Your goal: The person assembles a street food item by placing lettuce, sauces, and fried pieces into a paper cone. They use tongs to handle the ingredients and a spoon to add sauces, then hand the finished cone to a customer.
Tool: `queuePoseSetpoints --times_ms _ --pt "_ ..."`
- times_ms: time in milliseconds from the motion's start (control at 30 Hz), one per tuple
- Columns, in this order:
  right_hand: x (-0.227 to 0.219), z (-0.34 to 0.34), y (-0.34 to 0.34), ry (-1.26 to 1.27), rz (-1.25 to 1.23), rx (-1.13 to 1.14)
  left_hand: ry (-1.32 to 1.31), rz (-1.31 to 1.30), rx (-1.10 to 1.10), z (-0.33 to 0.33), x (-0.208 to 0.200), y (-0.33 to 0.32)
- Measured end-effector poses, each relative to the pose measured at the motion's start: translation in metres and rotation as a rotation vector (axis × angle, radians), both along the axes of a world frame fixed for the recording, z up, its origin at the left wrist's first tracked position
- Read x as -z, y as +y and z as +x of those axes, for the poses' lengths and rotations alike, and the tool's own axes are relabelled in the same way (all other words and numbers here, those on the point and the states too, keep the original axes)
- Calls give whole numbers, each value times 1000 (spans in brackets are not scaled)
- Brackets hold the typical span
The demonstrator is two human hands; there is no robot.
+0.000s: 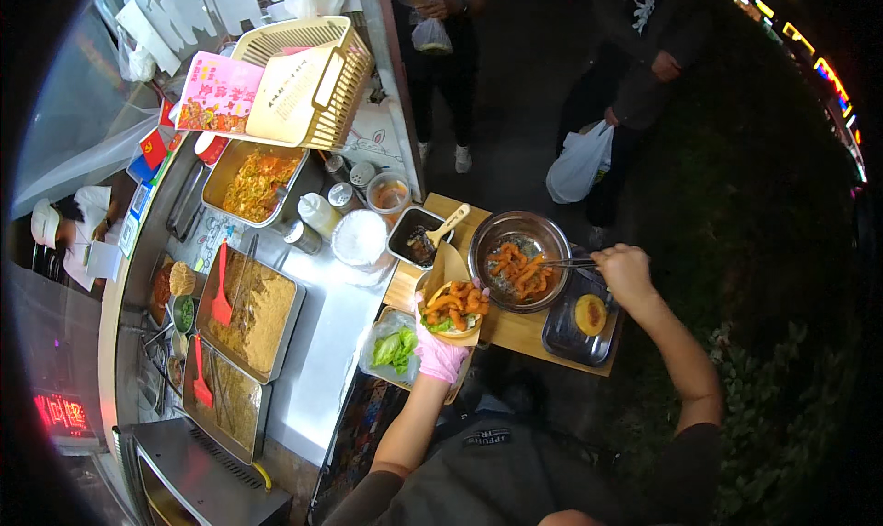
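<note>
My left hand, in a pink glove, is closed around a brown paper wrapper. Inside sits an open bun sandwich with lettuce and orange-brown fried strips on it. My bare right hand grips metal tongs, whose tips reach into a steel bowl. More fried strips lie in that bowl. Below the tongs, a round golden bun rests on a dark tray. Beside my left wrist, lettuce leaves fill a lined tray. A basting brush leans in a dark sauce container.
A wooden board carries the bowl and trays. On the left, a steel counter holds food pans with red spatulas, bottles and stacked white lids. A cream basket stands behind. Two people stand beyond the board.
</note>
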State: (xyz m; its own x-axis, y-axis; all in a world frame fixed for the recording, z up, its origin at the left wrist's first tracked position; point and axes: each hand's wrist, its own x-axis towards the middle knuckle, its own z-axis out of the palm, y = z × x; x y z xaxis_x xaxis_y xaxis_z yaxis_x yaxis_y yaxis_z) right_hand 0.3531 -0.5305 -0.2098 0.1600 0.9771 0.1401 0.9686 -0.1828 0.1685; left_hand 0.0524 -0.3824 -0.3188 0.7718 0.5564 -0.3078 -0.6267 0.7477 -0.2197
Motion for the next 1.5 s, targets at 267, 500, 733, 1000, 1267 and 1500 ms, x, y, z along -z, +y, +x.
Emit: queuePoseSetpoints --times_ms 267,500,733,1000,1267,1500 --pt "-125 -63 -7 178 206 4 86 -9 74 27 15 3" --pt "-91 -83 -5 246 178 -122 129 73 29 64 18 6" --pt "-108 -88 -9 200 123 -65 33 46 -3 72 16 9" --pt "-94 -87 16 185 147 -126 -261 11 97 81 8 6" --pt "-80 -83 22 15 214 -266 -134 -69 89 89 15 10" --pt "-102 -85 16 82 190 -221 -176 -35 65 89 14 10"
